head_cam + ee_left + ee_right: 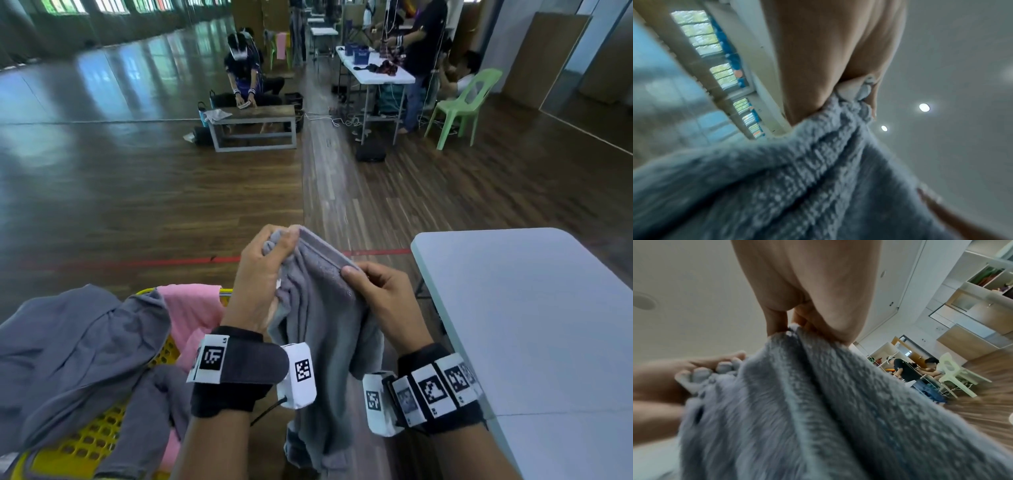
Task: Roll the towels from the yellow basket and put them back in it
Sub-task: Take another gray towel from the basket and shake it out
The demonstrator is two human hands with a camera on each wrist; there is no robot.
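— Dark wooden floor (137, 192) stretches behind, glossy planks with a red line. What is being held?

— One grey towel (325, 329), soft and fluffy, hanging in loose folds in the air between the yellow basket (102, 428) and the white table (534, 308).

— How do the fingers stand?

— The left hand (260, 274) bunches a top corner in curled fingers; the right hand (380, 294) pinches the hemmed edge just beside it, thumb on top.

— And the basket?

— Perforated plastic, low at the left. More grey towels (68, 349) droop crumpled over its rim, and a pink towel (195, 315) lies inside.

— The table?

— Smooth, matt, with a rounded corner.
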